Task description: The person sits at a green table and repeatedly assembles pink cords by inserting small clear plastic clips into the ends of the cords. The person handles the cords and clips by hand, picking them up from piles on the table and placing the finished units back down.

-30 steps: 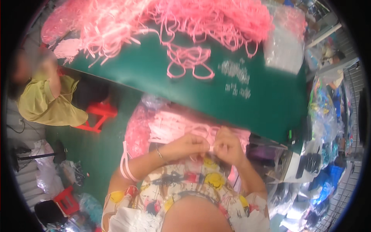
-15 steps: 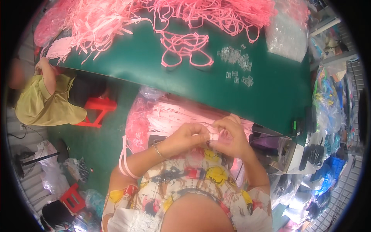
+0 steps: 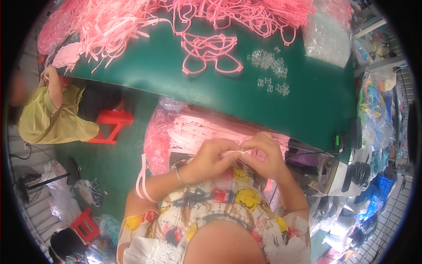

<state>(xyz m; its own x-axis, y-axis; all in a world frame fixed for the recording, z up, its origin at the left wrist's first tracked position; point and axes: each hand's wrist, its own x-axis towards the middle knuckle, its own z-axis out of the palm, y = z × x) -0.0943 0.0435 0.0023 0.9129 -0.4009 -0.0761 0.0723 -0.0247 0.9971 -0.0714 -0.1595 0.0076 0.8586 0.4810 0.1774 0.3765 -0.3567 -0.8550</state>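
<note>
My left hand (image 3: 216,157) and my right hand (image 3: 265,155) meet over my lap, fingertips almost touching. Both are closed in a pinch on a thin pink strap (image 3: 231,152), most of which the fingers cover. Whether a buckle sits between the fingertips cannot be made out. Just beyond the hands lies a bundle of flat pink straps (image 3: 193,130), below the table edge. A pink strap loop (image 3: 140,182) hangs by my left forearm. On the table are small clear plastic buckles (image 3: 266,60) and a few looped pink straps (image 3: 210,47).
The green table (image 3: 162,66) spans the far side, with heaps of pink straps (image 3: 112,31) along its back. A clear plastic bag (image 3: 327,42) lies at its right. At left, a co-worker in an olive top (image 3: 52,116) sits near a red stool (image 3: 112,121). Bagged goods (image 3: 373,114) crowd the right.
My fingertips have drawn together and my left hand has turned slightly. The pale strap piece that showed between the hands is now mostly covered by fingers.
</note>
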